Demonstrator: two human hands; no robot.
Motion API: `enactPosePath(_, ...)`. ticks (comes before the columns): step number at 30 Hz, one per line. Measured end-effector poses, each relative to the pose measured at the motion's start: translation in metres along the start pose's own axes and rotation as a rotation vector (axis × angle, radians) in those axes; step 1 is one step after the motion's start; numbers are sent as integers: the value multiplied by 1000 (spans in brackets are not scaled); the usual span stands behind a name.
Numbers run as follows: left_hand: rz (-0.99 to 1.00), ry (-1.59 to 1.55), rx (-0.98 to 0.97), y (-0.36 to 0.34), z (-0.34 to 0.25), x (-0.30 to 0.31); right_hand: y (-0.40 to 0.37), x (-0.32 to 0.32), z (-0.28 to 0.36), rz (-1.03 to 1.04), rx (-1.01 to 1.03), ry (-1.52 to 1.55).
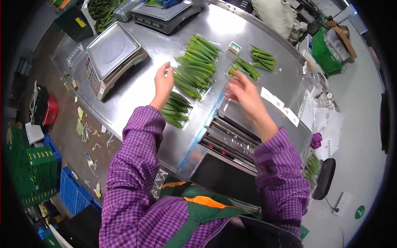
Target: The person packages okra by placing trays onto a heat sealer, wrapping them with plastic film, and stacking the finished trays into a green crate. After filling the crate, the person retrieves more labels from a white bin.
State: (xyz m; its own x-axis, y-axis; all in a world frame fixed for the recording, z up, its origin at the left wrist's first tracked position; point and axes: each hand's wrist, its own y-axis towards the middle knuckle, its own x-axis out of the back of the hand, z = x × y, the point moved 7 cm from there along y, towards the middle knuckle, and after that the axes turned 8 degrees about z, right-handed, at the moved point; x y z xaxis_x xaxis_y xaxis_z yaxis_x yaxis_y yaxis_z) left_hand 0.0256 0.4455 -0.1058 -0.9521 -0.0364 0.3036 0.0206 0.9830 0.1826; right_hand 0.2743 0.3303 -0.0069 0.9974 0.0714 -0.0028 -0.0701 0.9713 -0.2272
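Note:
My left hand [163, 84] hovers at the left edge of a large group of okra trays [196, 66], its thumb and fingers apart with nothing between them. Below it lies another tray of okra [176, 109]. My right hand [246, 93] is over the wrapping machine [229, 142], fingers loosely bent and spread, and I see nothing in it. Just beyond its fingertips is a small okra pack [245, 69], with a second okra pack [263, 58] farther right. Clear film with a blue edge [198, 138] runs beside the machine.
A weighing scale [112, 51] stands on the left of the steel table [149, 53], and a second scale [165, 16] is behind it. White labels [279, 106] lie to the right. A small white box [235, 47] sits behind the packs. Blue crate [76, 190] and green crates [35, 173] stand on the floor.

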Motion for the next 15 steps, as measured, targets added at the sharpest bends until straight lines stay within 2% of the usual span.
enactPosePath(2, -43, 150, 59, 39, 22, -1, 51, -6, -27, -119, -174, 12)
enactPosePath(3, -2, 170, 113, 57, 32, -4, 75, -7, -35, -129, -173, 7)
enactPosePath(4, 4, 161, 109, 73, 42, -7, 97, -1, -47, -225, -217, -91)
enactPosePath(5, 81, 201, 114, 88, 56, -15, 114, 6, -58, -320, -263, -188)
enactPosePath(6, 158, 241, 118, 98, 65, -22, 131, 11, -70, -329, -264, -191)
enactPosePath(9, 274, 97, 107, 109, 74, -30, 151, 15, -102, -358, -488, -78)
enactPosePath(10, 352, 12, 118, 108, 77, -34, 150, 12, -99, -363, -490, -80)
enactPosePath(11, 347, -106, 147, 107, 80, -34, 148, 9, -94, -351, -449, -59)
enactPosePath(13, 360, -141, 216, 100, 67, -27, 146, 8, -85, -345, -407, -34)
enactPosePath(14, 369, -171, 288, 93, 59, -22, 147, 13, -76, -319, -304, -152)
enactPosePath(15, 369, -216, 241, 89, 49, -17, 147, 17, -67, -295, -198, -269)
